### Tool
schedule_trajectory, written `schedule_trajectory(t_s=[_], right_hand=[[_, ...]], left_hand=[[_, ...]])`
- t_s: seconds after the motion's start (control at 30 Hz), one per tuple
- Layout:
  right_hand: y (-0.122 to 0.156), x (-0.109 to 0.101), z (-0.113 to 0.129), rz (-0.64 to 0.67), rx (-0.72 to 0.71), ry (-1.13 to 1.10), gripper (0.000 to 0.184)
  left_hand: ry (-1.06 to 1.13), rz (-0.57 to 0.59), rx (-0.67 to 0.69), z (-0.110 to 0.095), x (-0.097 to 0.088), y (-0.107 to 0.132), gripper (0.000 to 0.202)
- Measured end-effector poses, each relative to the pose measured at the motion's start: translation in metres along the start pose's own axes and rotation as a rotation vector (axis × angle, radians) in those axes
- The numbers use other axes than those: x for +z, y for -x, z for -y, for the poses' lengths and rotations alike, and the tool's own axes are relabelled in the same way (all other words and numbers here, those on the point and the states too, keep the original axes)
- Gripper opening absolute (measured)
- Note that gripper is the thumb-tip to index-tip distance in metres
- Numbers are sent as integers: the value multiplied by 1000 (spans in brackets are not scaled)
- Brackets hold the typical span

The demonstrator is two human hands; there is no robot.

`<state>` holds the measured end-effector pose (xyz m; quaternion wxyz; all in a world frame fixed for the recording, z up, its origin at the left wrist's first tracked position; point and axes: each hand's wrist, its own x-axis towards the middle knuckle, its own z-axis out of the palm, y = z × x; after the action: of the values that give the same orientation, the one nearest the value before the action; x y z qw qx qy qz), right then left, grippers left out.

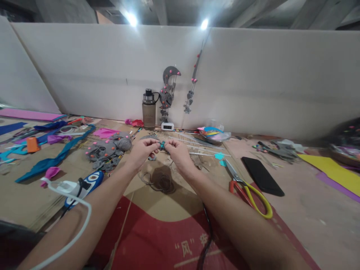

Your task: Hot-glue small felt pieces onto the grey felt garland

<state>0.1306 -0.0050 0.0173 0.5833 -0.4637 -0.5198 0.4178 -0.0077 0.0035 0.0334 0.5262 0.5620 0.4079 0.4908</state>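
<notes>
In the middle of the head view, my left hand (146,150) and my right hand (177,152) meet fingertip to fingertip. Both pinch a small teal-green piece (162,144), too small to make out in detail. Below the hands a loose coil of grey cord (161,182) lies on the cardboard (157,210). Left of my left hand sits a grey felt bundle (107,152) with pink and orange pompoms and a ball of grey yarn (123,143). Teal flower-shaped cutouts (219,156) lie to the right of my right hand.
Scissors (239,180) with red and yellow handles and a black phone (262,175) lie right. A bottle (149,110) and a small clock (167,126) stand at the back. A white cable (84,210) crosses my left forearm. Felt strips (56,159) spread left.
</notes>
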Motion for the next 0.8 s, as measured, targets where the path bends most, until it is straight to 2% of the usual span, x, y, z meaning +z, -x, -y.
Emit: schedule_trajectory(t_s=[0.33, 0.43, 0.53, 0.67, 0.73, 0.8], right_hand=[[2, 3, 1, 3, -34, 62, 14], [3, 5, 2, 21, -3, 25, 14], [4, 4, 3, 38, 95, -80, 16], [0, 0, 4, 65, 215, -230, 19], [-1, -1, 3, 51, 225, -249, 22], [-1, 0, -1, 20, 210, -234, 24]], left_hand=[[-120, -6, 55, 6, -1, -4, 14], [-119, -7, 43, 8, -1, -4, 15], [-23, 32, -7, 6, -1, -3, 20], [224, 91, -64, 2, -4, -4, 28], [301, 58, -75, 5, -8, -7, 32], [298, -54, -46, 12, -12, -11, 30]])
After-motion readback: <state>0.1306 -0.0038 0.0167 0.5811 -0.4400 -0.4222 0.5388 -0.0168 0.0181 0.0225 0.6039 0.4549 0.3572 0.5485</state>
